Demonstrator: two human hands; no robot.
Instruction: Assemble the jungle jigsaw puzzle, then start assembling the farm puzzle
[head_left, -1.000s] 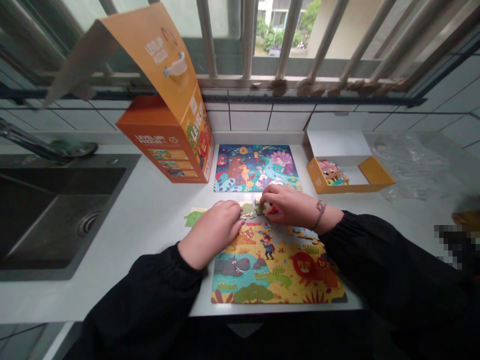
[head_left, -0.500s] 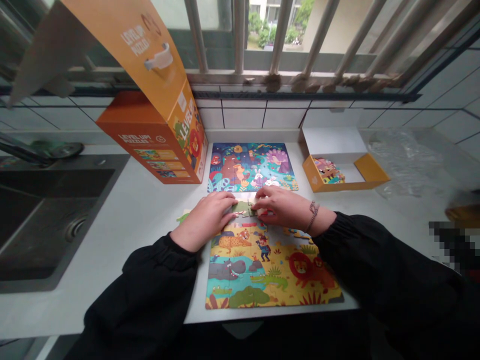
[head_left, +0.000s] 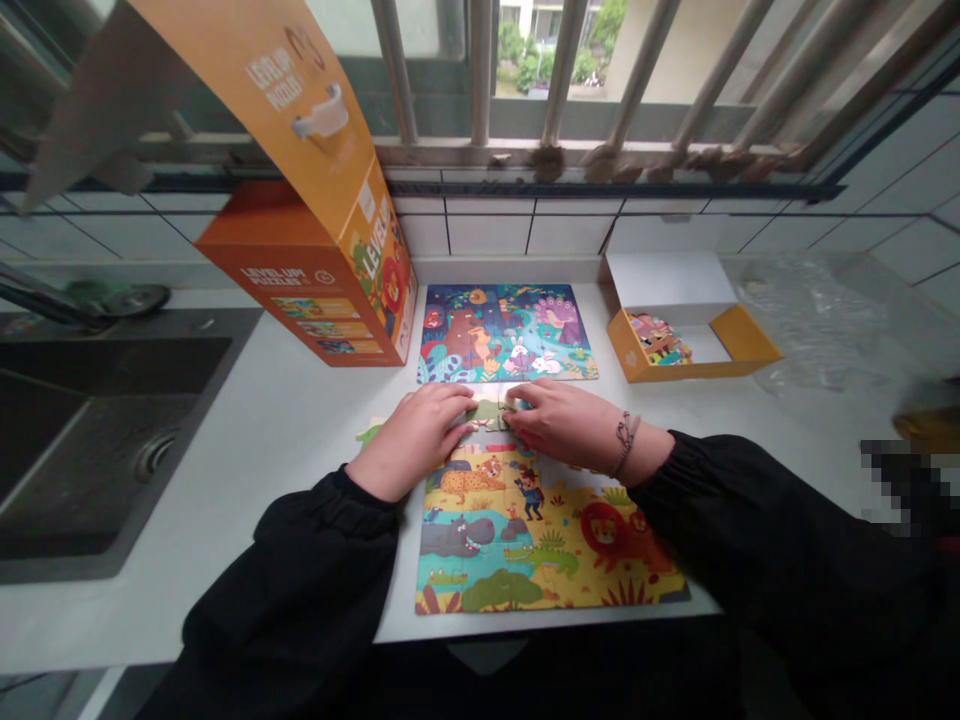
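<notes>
Right hand (head_left: 570, 420) has its grip pinching the right end of some green puzzle pieces (head_left: 489, 412); left hand (head_left: 412, 438) is at their left end, can't tell if that grip's closed. The pieces sit on the counter (head_left: 262, 440), between the safari puzzle (head_left: 551, 555) up front and the night-forest puzzle (head_left: 504, 335) behind. Big orange box (head_left: 300, 290) stands off left.

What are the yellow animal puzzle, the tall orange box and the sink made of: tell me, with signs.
Yellow animal puzzle: probably printed cardboard, slightly glossy; flat interlocking pieces with a soft sheen.
Tall orange box: likely printed card, smooth; crisp folded edges, broad flat panels.
Sink: dark, low-gloss, perhaps coated metal or composite; its even dark surface leaves that open.
</notes>
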